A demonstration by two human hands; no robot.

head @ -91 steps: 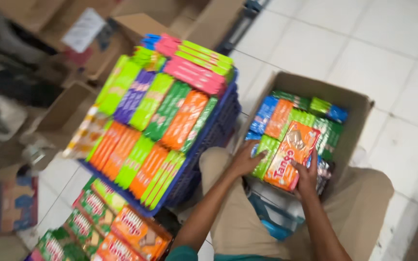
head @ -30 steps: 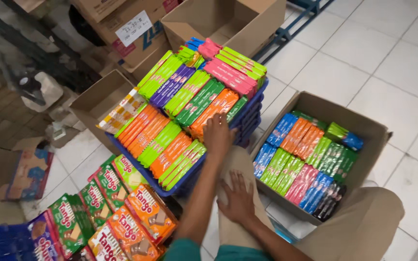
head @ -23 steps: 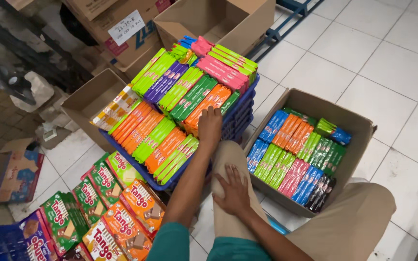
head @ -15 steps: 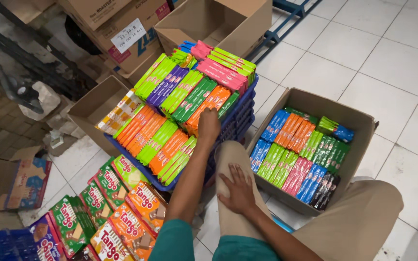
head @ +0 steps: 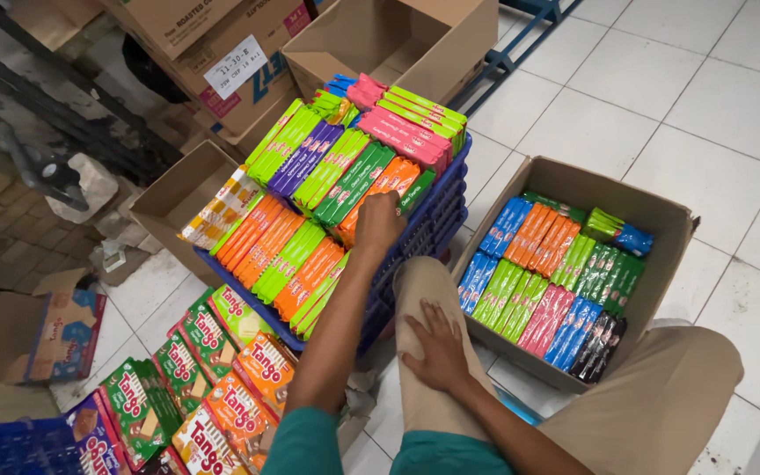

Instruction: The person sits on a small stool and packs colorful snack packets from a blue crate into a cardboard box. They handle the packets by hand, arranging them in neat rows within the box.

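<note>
- My left hand (head: pixel 378 220) is up on the blue crate (head: pixel 437 215). Its fingers are curled down over the orange wafer packs (head: pixel 380 183) at the near edge of the pile. I cannot tell if it has really clamped on one.
- My right hand (head: pixel 440 345) is flat and open on my knee, just beside the crate. It holds nothing.
- The two hands are apart, one on the crate and one on my leg.
- The crate is piled full of long thin wafer packs in rows: green, orange, purple and pink. Lots are left there.
- To the right of the crate is an open cardboard box (head: pixel 661 211). It has neat rows of wafer packs (head: pixel 551 281) standing on edge: blue, orange, green, pink and some dark ones.
- I think the box is nearly full, with only a bit of room left near its far corner. So the sorting looks well along, but the crate pile is far from gone.
- In front of the crate, on its left side, lie bigger wafer bags (head: pixel 222 369) in green and orange.
- Behind the crate are more brown cartons (head: pixel 222 44), some open.
</note>
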